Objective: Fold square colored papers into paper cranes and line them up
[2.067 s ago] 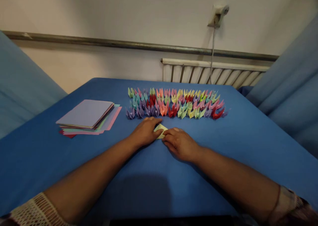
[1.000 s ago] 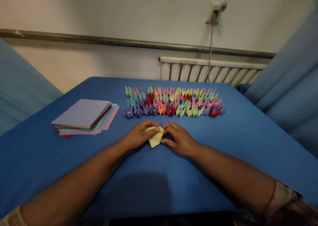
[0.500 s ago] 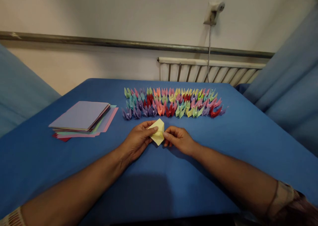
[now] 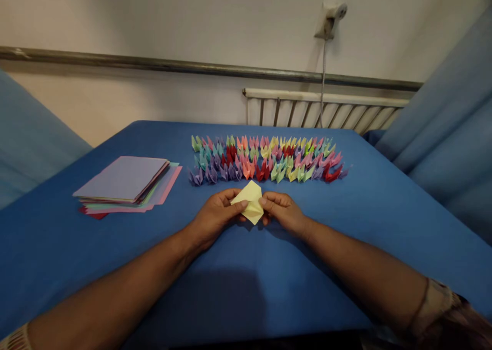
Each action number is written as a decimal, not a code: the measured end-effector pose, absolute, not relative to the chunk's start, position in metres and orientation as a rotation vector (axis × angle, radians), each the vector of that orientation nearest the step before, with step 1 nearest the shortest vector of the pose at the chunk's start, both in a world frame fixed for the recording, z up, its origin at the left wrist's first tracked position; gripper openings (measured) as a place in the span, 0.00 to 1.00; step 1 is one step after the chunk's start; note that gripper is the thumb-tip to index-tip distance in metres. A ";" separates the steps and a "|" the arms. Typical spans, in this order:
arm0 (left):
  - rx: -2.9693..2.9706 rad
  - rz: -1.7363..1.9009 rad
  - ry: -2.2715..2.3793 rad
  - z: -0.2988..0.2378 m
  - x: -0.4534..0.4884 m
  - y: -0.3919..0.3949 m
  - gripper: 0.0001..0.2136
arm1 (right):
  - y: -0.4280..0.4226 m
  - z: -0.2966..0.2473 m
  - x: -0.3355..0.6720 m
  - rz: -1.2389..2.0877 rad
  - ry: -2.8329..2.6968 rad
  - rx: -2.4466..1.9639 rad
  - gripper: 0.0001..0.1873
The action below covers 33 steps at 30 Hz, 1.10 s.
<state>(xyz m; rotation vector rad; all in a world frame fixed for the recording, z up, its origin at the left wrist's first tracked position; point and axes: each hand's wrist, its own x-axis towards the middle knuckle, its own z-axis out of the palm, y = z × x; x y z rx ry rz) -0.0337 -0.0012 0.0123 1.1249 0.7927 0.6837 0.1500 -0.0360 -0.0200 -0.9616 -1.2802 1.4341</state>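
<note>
A pale yellow folded sheet of origami paper is held just above the blue table, between my two hands. My left hand grips its left side, thumb on top and fingers beneath. At the right edge, my right hand pinches the paper between thumb and fingers. The sheet has a roughly diamond outline with creased layers across its middle. Just beyond it, several rows of small folded paper cranes stand in many colours.
A stack of square coloured paper lies on the left of the blue-covered table. Behind are a wall rail, a radiator and a wall socket with a cord. Blue curtains hang at both sides.
The yellow paper has shifted slightly right and looks wider, its right part more spread. My right hand has moved a little right with its edge; my left thumb lies further over the paper.
</note>
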 end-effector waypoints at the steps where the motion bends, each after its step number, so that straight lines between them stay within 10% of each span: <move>1: 1.127 0.682 0.800 0.013 -0.034 -0.001 0.19 | -0.036 -0.020 0.151 1.437 -1.275 -0.952 0.23; 33: 1.437 0.684 1.004 0.014 -0.032 -0.003 0.14 | -0.032 -0.029 0.149 1.395 -1.150 -0.970 0.20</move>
